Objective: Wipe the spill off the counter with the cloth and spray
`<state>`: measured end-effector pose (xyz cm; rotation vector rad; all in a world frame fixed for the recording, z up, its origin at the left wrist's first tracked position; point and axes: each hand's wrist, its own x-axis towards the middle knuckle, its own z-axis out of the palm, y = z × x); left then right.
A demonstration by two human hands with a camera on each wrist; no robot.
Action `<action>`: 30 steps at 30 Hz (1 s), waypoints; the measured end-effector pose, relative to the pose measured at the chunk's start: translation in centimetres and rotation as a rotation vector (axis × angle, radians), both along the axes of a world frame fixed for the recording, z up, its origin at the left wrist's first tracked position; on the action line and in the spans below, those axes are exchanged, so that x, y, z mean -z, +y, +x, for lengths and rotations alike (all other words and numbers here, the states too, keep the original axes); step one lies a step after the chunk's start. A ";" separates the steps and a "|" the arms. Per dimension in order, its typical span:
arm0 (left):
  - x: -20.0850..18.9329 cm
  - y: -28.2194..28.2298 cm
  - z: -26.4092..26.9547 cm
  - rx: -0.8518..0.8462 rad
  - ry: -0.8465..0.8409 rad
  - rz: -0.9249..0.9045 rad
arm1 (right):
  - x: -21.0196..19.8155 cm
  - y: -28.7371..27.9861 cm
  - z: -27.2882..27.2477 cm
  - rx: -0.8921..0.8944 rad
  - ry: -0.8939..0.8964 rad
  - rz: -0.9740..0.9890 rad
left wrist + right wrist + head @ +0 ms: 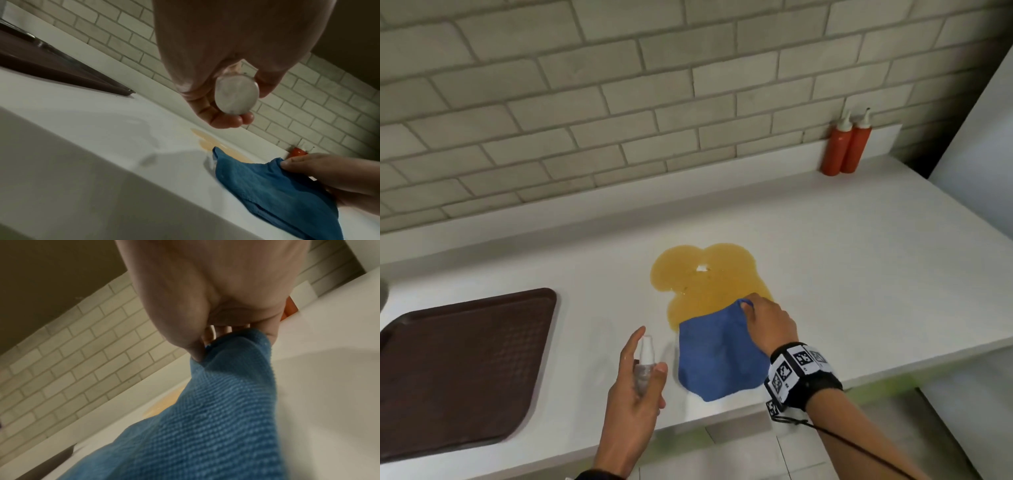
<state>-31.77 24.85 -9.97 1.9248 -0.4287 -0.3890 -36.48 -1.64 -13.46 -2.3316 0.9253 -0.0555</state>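
Observation:
An orange-yellow spill (705, 281) spreads over the white counter (859, 260). A blue cloth (719, 359) lies at the spill's near edge, its far corner lifted by my right hand (763, 322), which pinches it. The pinch shows close up in the right wrist view, fingers (197, 350) on the cloth (216, 418). My left hand (637, 387) holds a small clear spray bottle (644, 363) upright, just left of the cloth; its round base (236, 95) faces the left wrist camera. The cloth (267, 186) and spill (207, 142) also appear there.
A dark brown tray (458, 370) lies on the counter at the left. Two red squeeze bottles (846, 147) stand against the brick-tile wall at the back right. The counter's front edge (722, 414) runs just below my hands.

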 end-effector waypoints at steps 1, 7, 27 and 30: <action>0.2 -0.5 -0.3 -0.006 -0.001 0.007 | 0.2 -0.5 -0.3 0.007 0.010 -0.013; 0.4 -3.2 -2.4 -0.079 0.013 0.024 | 0.8 -0.5 -2.2 -0.028 0.004 -0.166; 1.4 -4.5 1.8 -0.018 0.025 0.018 | 4.2 6.0 -3.3 -0.296 0.147 -0.290; 1.3 -4.6 3.0 0.008 -0.106 0.101 | 4.3 6.6 -2.6 -0.242 0.197 -0.299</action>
